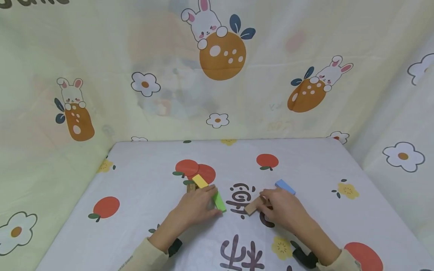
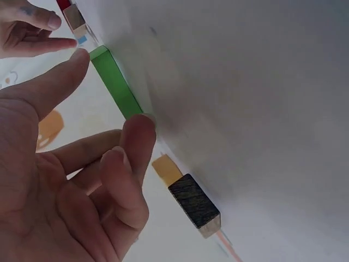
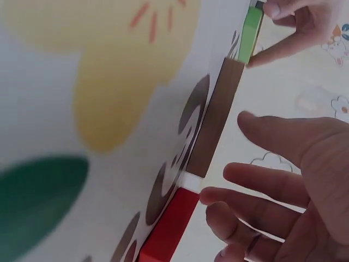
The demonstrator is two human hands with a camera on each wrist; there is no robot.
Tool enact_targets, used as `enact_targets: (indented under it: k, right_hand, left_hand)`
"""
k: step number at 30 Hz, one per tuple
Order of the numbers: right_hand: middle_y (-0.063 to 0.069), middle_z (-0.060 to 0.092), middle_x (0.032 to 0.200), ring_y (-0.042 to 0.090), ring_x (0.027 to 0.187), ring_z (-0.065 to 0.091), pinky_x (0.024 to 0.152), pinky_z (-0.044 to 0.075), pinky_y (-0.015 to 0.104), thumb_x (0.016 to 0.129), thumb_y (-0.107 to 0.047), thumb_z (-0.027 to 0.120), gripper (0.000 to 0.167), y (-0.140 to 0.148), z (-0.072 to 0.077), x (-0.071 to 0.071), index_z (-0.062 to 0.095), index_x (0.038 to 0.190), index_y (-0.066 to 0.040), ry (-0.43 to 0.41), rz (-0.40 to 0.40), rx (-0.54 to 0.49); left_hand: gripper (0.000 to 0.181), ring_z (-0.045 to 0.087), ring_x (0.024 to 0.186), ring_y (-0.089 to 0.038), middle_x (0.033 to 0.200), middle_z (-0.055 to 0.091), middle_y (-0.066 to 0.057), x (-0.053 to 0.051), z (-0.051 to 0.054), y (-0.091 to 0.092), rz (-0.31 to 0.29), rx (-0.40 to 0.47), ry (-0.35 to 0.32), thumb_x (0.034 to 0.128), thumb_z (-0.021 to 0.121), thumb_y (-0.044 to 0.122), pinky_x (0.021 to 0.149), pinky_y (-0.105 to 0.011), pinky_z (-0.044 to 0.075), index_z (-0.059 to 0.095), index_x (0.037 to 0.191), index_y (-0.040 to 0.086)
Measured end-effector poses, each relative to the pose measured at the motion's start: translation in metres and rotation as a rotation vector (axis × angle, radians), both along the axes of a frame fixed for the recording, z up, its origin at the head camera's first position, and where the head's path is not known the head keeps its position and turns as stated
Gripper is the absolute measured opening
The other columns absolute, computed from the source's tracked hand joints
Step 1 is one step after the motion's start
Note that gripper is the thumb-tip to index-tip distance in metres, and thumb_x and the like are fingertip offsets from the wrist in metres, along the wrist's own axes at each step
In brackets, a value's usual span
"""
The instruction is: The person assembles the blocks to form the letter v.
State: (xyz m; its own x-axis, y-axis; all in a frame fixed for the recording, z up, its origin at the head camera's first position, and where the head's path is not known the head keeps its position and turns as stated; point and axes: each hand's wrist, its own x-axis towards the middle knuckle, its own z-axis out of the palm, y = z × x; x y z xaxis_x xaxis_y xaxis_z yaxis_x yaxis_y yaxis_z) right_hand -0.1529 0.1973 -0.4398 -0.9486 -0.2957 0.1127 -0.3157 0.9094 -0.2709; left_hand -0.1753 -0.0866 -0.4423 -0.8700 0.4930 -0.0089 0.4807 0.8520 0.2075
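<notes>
On my feed, a yellow block and a dark-grained block sit just beyond the left grip, left of centre in the head view, and the knuckles cover part of that cluster. This grip pinches a green block by its two ends. Right of centre, the right grip blocks part of a brown block; its thumb and fingers stand apart, and I can't tell whether any fingertip touches it. A blue block pokes out above that hand, and a red block shows at lower left in the right wrist view. They are straight-edged bars, the brown one wood-like. Fruit and flower prints dot the pale tabletop; a creased, rabbit-patterned curtain fills the upper frame.
</notes>
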Motion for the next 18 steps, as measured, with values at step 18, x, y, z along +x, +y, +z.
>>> enact_targets:
  k: [18]
  right_hand:
    - [-0.002, 0.078, 0.092, 0.009, 0.075, 0.059, 0.065, 0.049, 0.030, 0.078, -0.055, 0.090, 0.048, -0.0110, -0.0003, 0.0047, 0.082, 0.104, -0.015, -0.065, -0.055, 0.057]
  left_hand:
    - [0.052, 0.051, 0.072, -0.010, 0.084, 0.068, 0.005, 0.0026, 0.0015, -0.0008, 0.040, 0.032, 0.042, 0.0790, 0.093, 0.046, 0.059, -0.024, 0.043, 0.077, 0.113, 0.011]
